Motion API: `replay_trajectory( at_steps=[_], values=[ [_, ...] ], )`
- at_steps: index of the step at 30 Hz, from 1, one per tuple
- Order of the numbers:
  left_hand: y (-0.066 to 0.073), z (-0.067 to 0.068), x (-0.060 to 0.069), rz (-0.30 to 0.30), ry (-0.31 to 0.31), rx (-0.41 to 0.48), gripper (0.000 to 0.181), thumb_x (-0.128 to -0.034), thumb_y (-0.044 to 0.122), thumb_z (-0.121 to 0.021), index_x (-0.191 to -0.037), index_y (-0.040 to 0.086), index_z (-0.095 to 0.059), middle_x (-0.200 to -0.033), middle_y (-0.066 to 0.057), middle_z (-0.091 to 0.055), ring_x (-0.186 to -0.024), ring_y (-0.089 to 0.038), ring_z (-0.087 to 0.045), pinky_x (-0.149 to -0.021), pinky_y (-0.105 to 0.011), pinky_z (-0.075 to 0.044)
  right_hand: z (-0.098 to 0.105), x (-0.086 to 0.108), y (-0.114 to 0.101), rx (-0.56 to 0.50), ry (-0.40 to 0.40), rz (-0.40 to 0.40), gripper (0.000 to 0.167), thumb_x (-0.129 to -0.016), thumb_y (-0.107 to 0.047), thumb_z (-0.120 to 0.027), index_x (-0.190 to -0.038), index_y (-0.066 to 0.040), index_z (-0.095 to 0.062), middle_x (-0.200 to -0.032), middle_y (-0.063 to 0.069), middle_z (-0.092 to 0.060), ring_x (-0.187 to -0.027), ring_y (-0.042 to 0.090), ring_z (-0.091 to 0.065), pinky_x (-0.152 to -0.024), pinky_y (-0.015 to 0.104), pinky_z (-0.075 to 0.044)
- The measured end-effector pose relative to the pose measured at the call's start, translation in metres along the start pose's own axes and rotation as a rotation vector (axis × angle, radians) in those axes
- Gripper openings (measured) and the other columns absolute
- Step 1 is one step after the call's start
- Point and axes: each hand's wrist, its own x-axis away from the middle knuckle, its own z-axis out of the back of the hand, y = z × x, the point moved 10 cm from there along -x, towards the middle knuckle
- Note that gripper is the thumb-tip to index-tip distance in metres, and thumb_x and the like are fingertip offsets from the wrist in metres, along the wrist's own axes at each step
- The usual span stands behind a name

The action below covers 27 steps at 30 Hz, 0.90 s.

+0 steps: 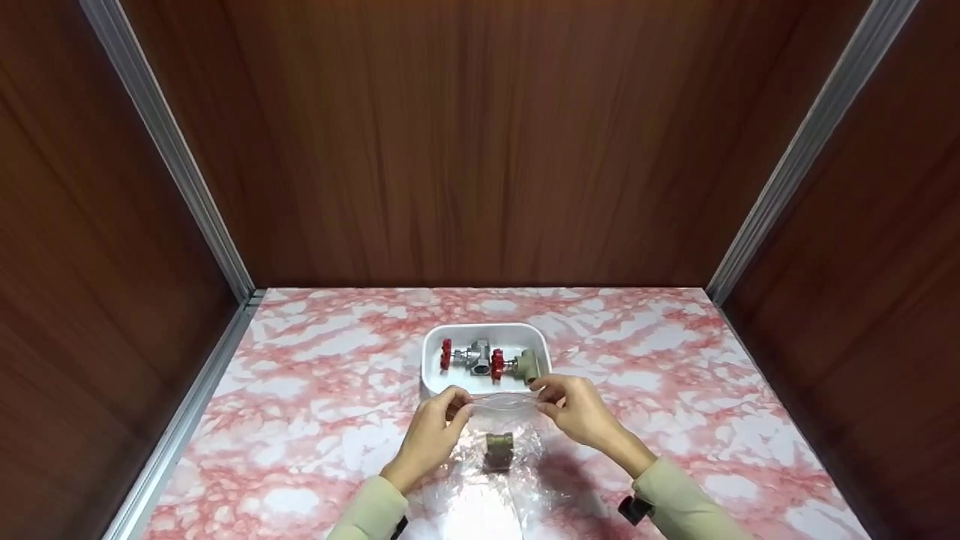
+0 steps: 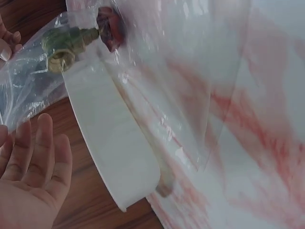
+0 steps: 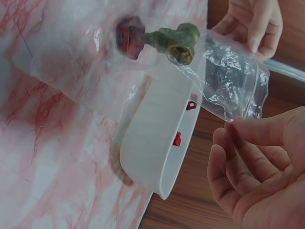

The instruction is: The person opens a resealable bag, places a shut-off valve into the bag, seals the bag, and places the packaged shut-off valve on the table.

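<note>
A clear plastic bag [image 1: 504,403] hangs between my two hands, its mouth spread slightly apart. My left hand [image 1: 429,433] pinches the left end of the bag's mouth. At the right end, my right hand [image 1: 583,414] pinches the edge between thumb and forefinger. Inside the bag lies a brass valve [image 3: 174,43] with a red handwheel [image 3: 130,38]; the head view shows mainly its brass body [image 1: 499,444]. Just beyond the hands stands a white tray [image 1: 429,364] holding a silver valve [image 1: 478,358] and a dull brass valve [image 1: 527,366], both with red handwheels.
Everything is on a table [image 1: 300,442] with a red-and-white marbled top. Brown wood-grain panels [image 1: 480,150] rise at the back and both sides, with metal strips [image 1: 180,165] at the corners. A bright reflection [image 1: 480,514] lies near the front.
</note>
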Motion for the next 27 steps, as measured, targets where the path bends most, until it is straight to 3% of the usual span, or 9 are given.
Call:
replay_trajectory(
  at_steps=[6, 11, 15, 19, 22, 27],
  values=[
    [0.007, 0.002, 0.000, -0.046, 0.013, -0.163, 0.004, -0.1039, 0.009, -0.064, -0.101, 0.007, -0.066, -0.087, 0.008, -0.063, -0.080, -0.009, -0.063, -0.072, -0.030, -0.056, 0.001, -0.001, 0.000, 0.002, 0.010, -0.004, 0.028, -0.084, 0.013, -0.074, -0.109, -0.001, -0.076, -0.082, 0.003, -0.075, -0.076, 0.018, -0.071, -0.068, 0.031, -0.058],
    [0.008, -0.001, 0.001, -0.052, 0.023, -0.222, 0.008, -0.1028, 0.010, -0.062, -0.097, 0.016, -0.061, -0.087, 0.010, -0.060, -0.080, -0.008, -0.060, -0.069, -0.028, -0.053, -0.001, -0.002, -0.001, 0.014, -0.026, -0.019, 0.029, -0.086, 0.007, -0.076, -0.113, -0.002, -0.076, -0.087, 0.004, -0.075, -0.077, 0.017, -0.069, -0.068, 0.032, -0.058],
    [0.009, -0.001, 0.002, -0.053, 0.027, -0.215, 0.009, -0.1027, 0.011, -0.063, -0.097, 0.018, -0.062, -0.086, 0.011, -0.059, -0.078, -0.007, -0.059, -0.067, -0.027, -0.052, -0.015, -0.004, -0.012, 0.075, -0.102, 0.006, 0.038, -0.089, -0.007, -0.080, -0.125, -0.004, -0.072, -0.115, 0.009, -0.073, -0.104, 0.027, -0.067, -0.090, 0.048, -0.057],
    [0.009, 0.000, 0.003, -0.055, 0.029, -0.207, 0.009, -0.1030, 0.010, -0.064, -0.098, 0.017, -0.063, -0.085, 0.010, -0.059, -0.077, -0.007, -0.058, -0.068, -0.027, -0.052, -0.037, -0.011, -0.035, 0.204, -0.158, 0.096, 0.046, -0.090, -0.020, -0.082, -0.132, -0.007, -0.069, -0.136, 0.012, -0.064, -0.129, 0.034, -0.053, -0.108, 0.062, -0.043],
    [0.008, -0.001, 0.002, -0.052, 0.020, -0.209, 0.008, -0.1028, 0.009, -0.064, -0.099, 0.016, -0.063, -0.086, 0.010, -0.060, -0.078, -0.007, -0.059, -0.069, -0.027, -0.052, -0.051, -0.018, -0.052, 0.293, -0.154, 0.192, 0.042, -0.089, -0.020, -0.082, -0.128, -0.007, -0.071, -0.128, 0.011, -0.068, -0.125, 0.031, -0.054, -0.107, 0.059, -0.043],
    [0.009, -0.003, 0.000, -0.064, 0.003, -0.199, 0.005, -0.1016, 0.009, -0.063, -0.099, 0.014, -0.064, -0.088, 0.007, -0.061, -0.079, -0.010, -0.059, -0.068, -0.028, -0.053, -0.063, -0.026, -0.070, 0.368, -0.111, 0.333, 0.016, -0.088, -0.013, -0.082, -0.104, -0.010, -0.078, -0.101, 0.002, -0.074, -0.102, 0.023, -0.061, -0.092, 0.046, -0.049]
  ],
)
